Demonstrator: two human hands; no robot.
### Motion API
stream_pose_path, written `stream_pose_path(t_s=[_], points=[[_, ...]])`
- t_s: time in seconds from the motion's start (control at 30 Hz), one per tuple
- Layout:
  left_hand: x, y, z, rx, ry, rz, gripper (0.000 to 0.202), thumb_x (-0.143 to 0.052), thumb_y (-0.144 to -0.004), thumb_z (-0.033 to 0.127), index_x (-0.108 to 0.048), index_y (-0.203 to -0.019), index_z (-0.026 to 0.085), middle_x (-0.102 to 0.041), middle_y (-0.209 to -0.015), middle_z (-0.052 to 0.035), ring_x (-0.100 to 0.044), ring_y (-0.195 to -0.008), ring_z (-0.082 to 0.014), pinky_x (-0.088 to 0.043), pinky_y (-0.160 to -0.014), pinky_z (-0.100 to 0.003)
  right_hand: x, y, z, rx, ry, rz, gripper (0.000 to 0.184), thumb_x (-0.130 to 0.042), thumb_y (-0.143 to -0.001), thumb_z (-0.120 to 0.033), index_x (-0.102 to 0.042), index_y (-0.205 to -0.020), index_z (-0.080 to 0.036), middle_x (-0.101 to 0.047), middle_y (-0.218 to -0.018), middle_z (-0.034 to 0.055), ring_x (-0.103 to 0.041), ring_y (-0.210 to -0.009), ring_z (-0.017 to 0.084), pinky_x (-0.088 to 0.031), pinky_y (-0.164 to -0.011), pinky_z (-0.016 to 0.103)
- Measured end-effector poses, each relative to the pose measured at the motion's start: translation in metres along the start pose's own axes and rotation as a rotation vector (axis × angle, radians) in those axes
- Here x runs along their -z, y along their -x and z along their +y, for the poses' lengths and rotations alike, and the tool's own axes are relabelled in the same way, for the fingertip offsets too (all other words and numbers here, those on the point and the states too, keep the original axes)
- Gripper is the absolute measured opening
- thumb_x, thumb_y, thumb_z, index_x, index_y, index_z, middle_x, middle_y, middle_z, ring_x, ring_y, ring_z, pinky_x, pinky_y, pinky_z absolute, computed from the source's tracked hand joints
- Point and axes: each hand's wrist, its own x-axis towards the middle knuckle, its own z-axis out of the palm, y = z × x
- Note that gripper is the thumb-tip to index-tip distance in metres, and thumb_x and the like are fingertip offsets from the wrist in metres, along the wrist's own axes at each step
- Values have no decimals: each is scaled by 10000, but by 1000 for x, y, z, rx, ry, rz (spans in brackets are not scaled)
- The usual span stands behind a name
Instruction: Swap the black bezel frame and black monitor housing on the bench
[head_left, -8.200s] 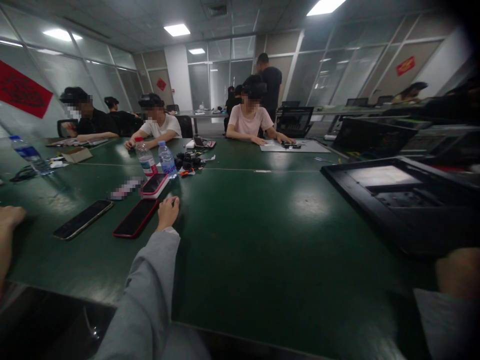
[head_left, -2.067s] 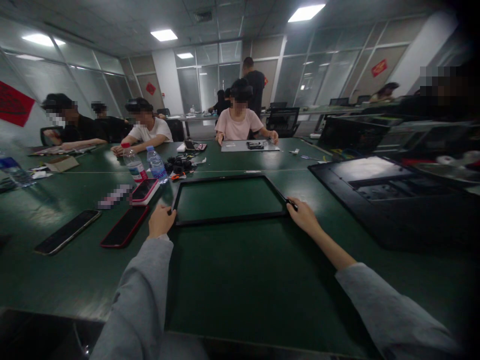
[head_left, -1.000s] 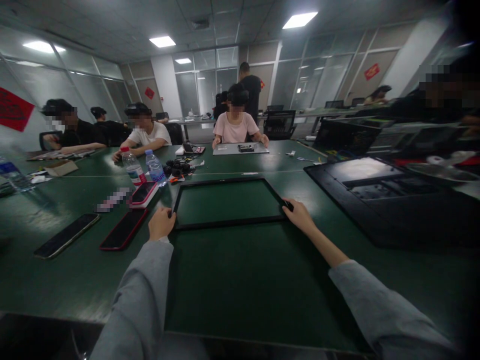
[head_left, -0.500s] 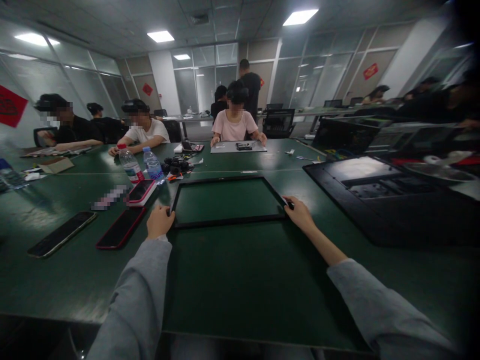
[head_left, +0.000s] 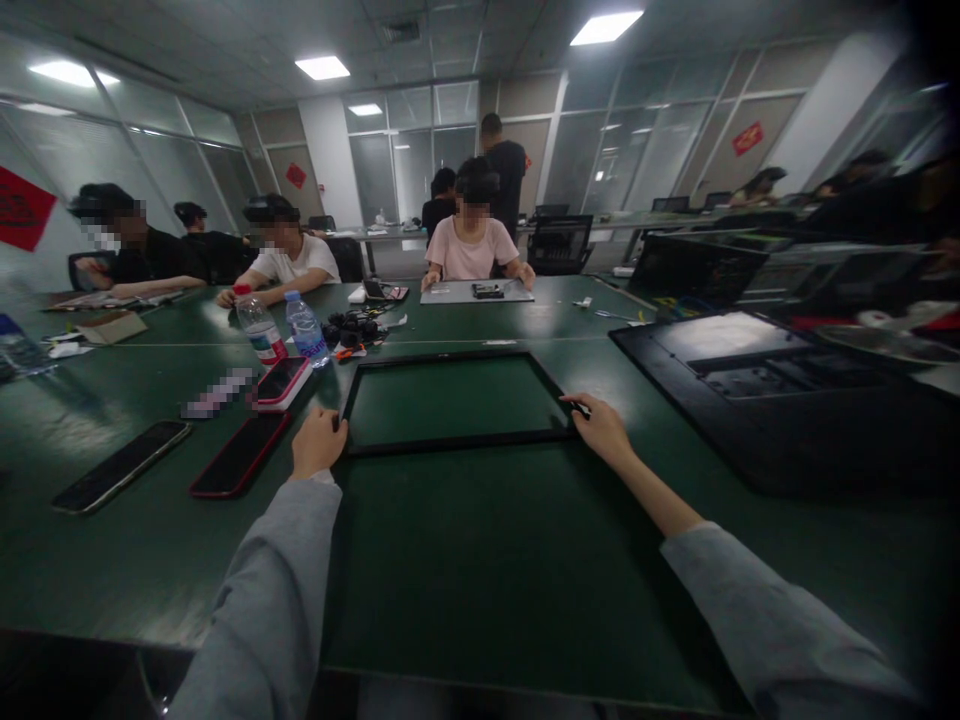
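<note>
A thin black rectangular frame (head_left: 450,355) lies flat on the green table (head_left: 480,560) in front of me. My left hand (head_left: 316,442) is closed on the frame's near left corner. My right hand (head_left: 600,428) grips its near right corner, fingers curled over the edge. Both arms wear grey sleeves. The table shows through the frame's open middle.
Left of my left hand lie a red-cased phone (head_left: 240,454), a dark phone (head_left: 120,466) and a pink-cased phone (head_left: 282,383), with two water bottles (head_left: 306,328) behind. A large black disassembled monitor panel (head_left: 780,385) fills the right. Several people sit at the table's far side.
The frame was not on the table 8 s ago; since about 2 s ago both hands hold its near corners. In the last second the hands and frame have hardly moved.
</note>
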Motion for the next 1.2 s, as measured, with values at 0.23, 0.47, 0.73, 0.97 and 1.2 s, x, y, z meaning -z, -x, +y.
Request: stream_pose_path(t_s=[0.23, 0.47, 0.73, 0.97, 1.2], points=[[1, 2, 2, -33, 8, 105, 393, -434, -971, 410, -674, -1201, 202, -629, -1236, -117, -650, -1048, -250, -520, -785, -336, 1, 0, -4, 9, -17, 41, 389, -462, -847, -169, -733, -1123, -205, -703, -1180, 88, -636, -1080, 266, -484, -964, 425], [-3, -1, -3, -40, 4, 75, 383, -462, -954, 415, -700, -1177, 213, -640, -1211, -114, -643, -1064, -250, -512, -807, -330, 0, -1, -1, -19, -33, 12, 382, -477, -847, -195, -730, -1131, -215, -711, -1147, 80, -646, -1045, 260, -484, -963, 424], [-6, -2, -7, 20, 25, 94, 414, -468, -946, 446, -711, -1186, 213, -655, -1198, -129, -615, -1102, -288, -504, -842, -370, -4, -2, 0, -18, -116, -16, 393, -435, -879, -211, -679, -1184, -166, -710, -1158, 121, -662, -1048, 258, -495, -974, 428], [4, 12, 6, 10, 75, 213, 441, -429, -978, 455, -685, -1248, 219, -607, -1319, -142, -547, -1196, -313, -494, -919, -431, -7, -3, 2, 50, -100, 77, 385, -444, -869, -244, -669, -1173, -173, -698, -1170, 125, -638, -1104, 266, -478, -1022, 458], [13, 42, 43, -311, 136, -71, 528, -578, -864, 647, -637, -1300, 356, -546, -1450, -70, -424, -1355, -333, -280, -1110, -672, 29, 0, 0, 254, 58, 343, 412, -420, -863, -167, -674, -1187, -178, -689, -1196, 111, -595, -1162, 247, -433, -1064, 447]])
